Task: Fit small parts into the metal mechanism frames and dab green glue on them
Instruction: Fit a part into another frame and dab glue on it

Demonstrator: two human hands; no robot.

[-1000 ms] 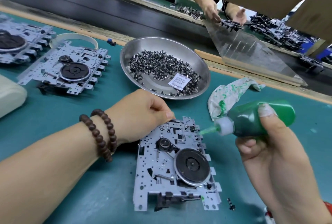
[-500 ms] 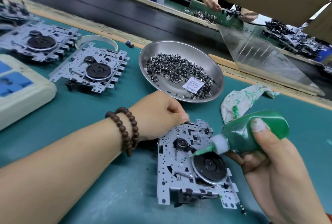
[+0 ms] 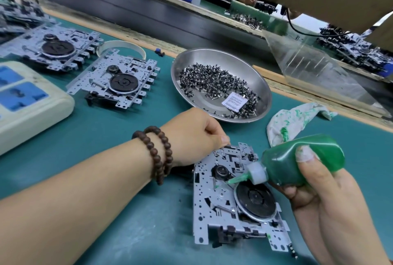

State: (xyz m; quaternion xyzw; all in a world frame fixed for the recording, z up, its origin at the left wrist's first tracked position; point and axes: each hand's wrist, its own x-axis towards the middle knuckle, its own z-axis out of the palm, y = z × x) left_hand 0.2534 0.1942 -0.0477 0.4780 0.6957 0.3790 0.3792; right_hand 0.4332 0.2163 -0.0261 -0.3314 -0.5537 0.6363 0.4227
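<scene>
Metal mechanism frame (image 3: 214,205) with a black flywheel (image 3: 255,197), lying flat on the teal bench mat (image 3: 127,211) at about 5 o'clock in the view. Left hand (image 3: 195,135), fingers curled, pinches the frame's far corner at 12 o'clock of the frame; a double loop of brown bead bracelet (image 3: 158,154) sits at its wrist. Right hand (image 3: 323,199), at 4 o'clock, grips a green glue bottle (image 3: 297,158), thumb pressed on the bottle's upper side. The bottle is tilted toward 9 o'clock; its green nozzle tip (image 3: 231,181) meets the frame plate between the small pulley (image 3: 221,171) and the flywheel.

At 12 o'clock of the frame stands a round steel dish (image 3: 261,86) holding a heap of small dark parts (image 3: 212,83) and a white desiccant sachet (image 3: 234,101). A glue-stained white rag (image 3: 297,120) lies at 2 o'clock, just beyond the bottle. Two further frames (image 3: 119,82) (image 3: 53,50) rest at 10 o'clock, with a ring of clear tape (image 3: 121,48) behind the nearer one. A cream power strip with blue sockets (image 3: 27,103) occupies 9 o'clock.
</scene>
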